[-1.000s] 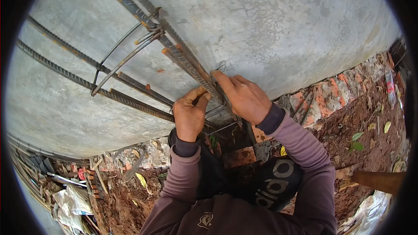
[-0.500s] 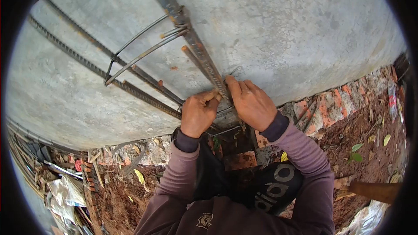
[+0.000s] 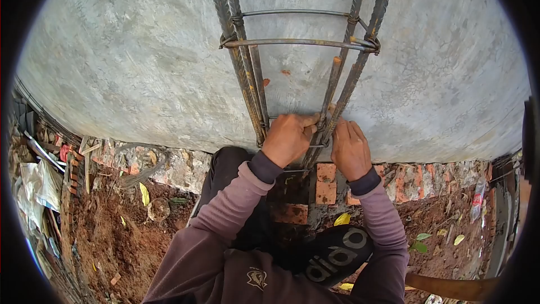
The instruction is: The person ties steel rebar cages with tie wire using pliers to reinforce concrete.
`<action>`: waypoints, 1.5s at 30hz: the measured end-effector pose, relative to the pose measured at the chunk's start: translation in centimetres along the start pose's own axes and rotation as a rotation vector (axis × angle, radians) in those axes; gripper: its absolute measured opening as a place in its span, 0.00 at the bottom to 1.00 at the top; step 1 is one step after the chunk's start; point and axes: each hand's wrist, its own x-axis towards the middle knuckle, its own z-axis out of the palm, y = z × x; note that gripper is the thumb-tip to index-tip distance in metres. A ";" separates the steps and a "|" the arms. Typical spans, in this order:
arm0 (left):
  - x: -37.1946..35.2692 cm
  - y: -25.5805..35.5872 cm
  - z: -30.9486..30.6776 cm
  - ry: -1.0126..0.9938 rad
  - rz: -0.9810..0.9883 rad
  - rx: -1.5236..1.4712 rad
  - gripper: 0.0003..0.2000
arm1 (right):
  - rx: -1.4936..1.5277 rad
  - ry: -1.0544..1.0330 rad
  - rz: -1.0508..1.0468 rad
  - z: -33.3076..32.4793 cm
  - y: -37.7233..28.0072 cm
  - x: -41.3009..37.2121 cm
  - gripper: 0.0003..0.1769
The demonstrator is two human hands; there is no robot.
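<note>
Here, both hands work at the lower end of a rebar cage [image 3: 247, 73] that stands upright against a grey concrete wall [image 3: 135, 67]. The cage is made of two pairs of ribbed bars, joined higher up by two horizontal stirrups [image 3: 298, 41].

The left hand [image 3: 288, 138] reaches across the front of the cage to its right-side pair of bars. Its fingers are curled into a fist, with thumb and forefinger pressed together right at those bars. What they pinch is too small to tell. A thin lower stirrup [image 3: 278, 117] runs just above its knuckles.

The right hand [image 3: 350, 150] sits just beside it, on the outer side of the same pair of bars. Its fingers [image 3: 340, 130] lie close together and stretch up to touch the steel. I cannot tell whether they grip the bar, since the thumb is hidden.

Below the foot of the cage lie red bricks [image 3: 325, 183] and a dark gap between them. Well off to the left of the cage, a loose coil of wire [image 3: 140, 160] rests on rubble above red soil [image 3: 112, 236]. Purple sleeves [image 3: 225, 208] lead up to both hands.
</note>
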 end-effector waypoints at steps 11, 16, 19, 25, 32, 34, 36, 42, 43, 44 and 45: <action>-0.3 0.7 0.6 0.097 -0.093 -0.084 0.12 | -0.168 -0.079 0.042 -1.0 -1.9 0.3 0.29; -0.6 -0.1 0.9 0.057 -0.014 -0.034 0.09 | -0.068 -0.049 0.113 -0.5 -1.3 0.1 0.25; -0.3 -1.3 1.1 0.020 0.029 -0.098 0.08 | -0.079 -0.037 0.136 -1.1 -1.4 0.1 0.23; 0.3 3.0 -0.2 -0.120 -0.252 -0.220 0.09 | -0.130 0.123 0.086 -0.8 -0.3 -0.6 0.19; -0.5 1.9 0.5 -0.059 -0.137 -0.082 0.05 | -0.199 0.272 -0.009 0.7 0.4 -1.3 0.19; -0.6 1.8 0.5 -0.043 -0.087 -0.024 0.05 | -0.174 0.256 -0.018 1.0 0.7 -1.3 0.19; -0.7 1.5 0.6 -0.035 -0.075 -0.008 0.06 | -0.142 0.228 -0.014 1.2 0.7 -1.3 0.18; -0.6 1.8 0.6 -0.055 -0.148 -0.119 0.06 | 0.014 0.230 0.002 2.7 1.2 -2.1 0.17; -0.5 1.9 0.6 -0.036 -0.159 -0.145 0.07 | 0.028 0.251 -0.004 3.1 1.4 -2.1 0.17; -0.5 1.9 0.5 -0.038 -0.155 -0.128 0.07 | 0.042 0.270 -0.008 3.5 1.5 -2.2 0.17; -0.5 1.9 0.5 -0.042 -0.154 -0.112 0.07 | 0.021 0.292 -0.014 3.7 1.5 -2.2 0.16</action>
